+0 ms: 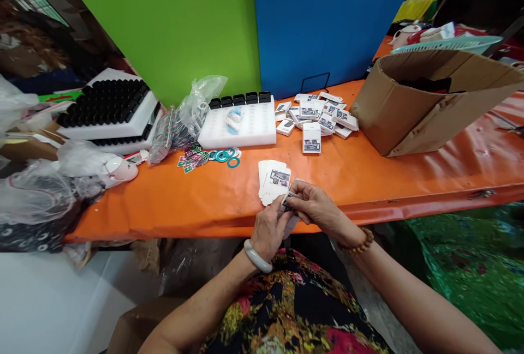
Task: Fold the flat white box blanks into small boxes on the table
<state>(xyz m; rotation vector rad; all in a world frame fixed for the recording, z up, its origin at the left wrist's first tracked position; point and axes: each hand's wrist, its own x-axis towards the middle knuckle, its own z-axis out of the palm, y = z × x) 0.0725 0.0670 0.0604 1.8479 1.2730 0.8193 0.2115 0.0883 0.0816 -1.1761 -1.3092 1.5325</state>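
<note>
Left hand and right hand meet, both pinching one printed carton.
Forearms angle inward over the near edge of the tabletop, whose orange surface stretches to either side; flat cartons lie just beyond the left hand, small boxes and a foam tray farther out, a cardboard box beyond and right of the right hand.

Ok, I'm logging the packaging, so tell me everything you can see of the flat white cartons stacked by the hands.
The flat white cartons lie in a fanned stack on the orange tabletop, just beyond the left hand. They look like thin card, with edges showing unevenly at the left. The top one bears dark pictures and print too small to read. Whether that hand touches the stack is unclear.
</note>
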